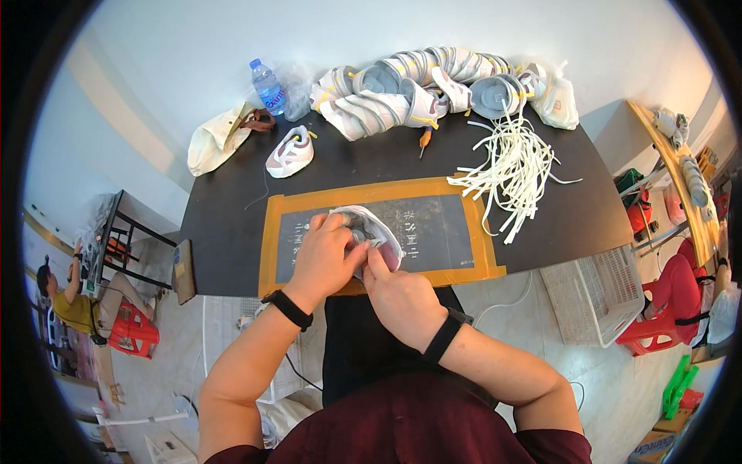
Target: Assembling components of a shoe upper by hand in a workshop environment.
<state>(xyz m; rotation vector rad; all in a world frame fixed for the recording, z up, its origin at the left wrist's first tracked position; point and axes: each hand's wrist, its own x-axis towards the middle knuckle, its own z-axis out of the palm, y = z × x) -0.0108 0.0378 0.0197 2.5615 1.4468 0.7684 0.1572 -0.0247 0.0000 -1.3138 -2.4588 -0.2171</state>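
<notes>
On dark cutting mat (433, 224) with orange tape border, at near edge of black tabletop (224, 232): small white-grey shoe upper (371, 232) held by both hands. Left hand (325, 259) clasps its side, fingers wrapped over. Right hand (398, 298) pinches its near edge. Best to keep upper braced against mat, steady grip, work slowly. Beyond mat: white lace bundle (510, 170), heap of uppers (417, 81), finished shoe (291, 152), water bottle (267, 87).

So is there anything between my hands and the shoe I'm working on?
No. Both the left hand and the right hand are already gripping the white shoe over the dark mat, with nothing visible between them.
</notes>
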